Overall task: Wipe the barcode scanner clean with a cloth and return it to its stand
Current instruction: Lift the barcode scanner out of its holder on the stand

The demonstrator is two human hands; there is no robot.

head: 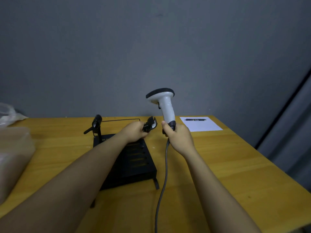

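Yellow-orange wooden worktop (218, 165) against a grey wall; near its centre, a black slotted metal base (134, 165) on thin legs, partly hidden by a forearm; far right corner, a white paper sheet (202, 126) with a dark pen-like stick (196, 119) lying on it; left edge, blurred translucent plastic wrapping (13, 148); a grey cable (161, 190) trails along the wood toward the near edge.

The scanner (165, 105) is white with a black head rim, its cable (164, 179) grey; the tabletop (235, 165) is yellow wood, the paper (202, 126) white, the wall (151, 47) plain grey
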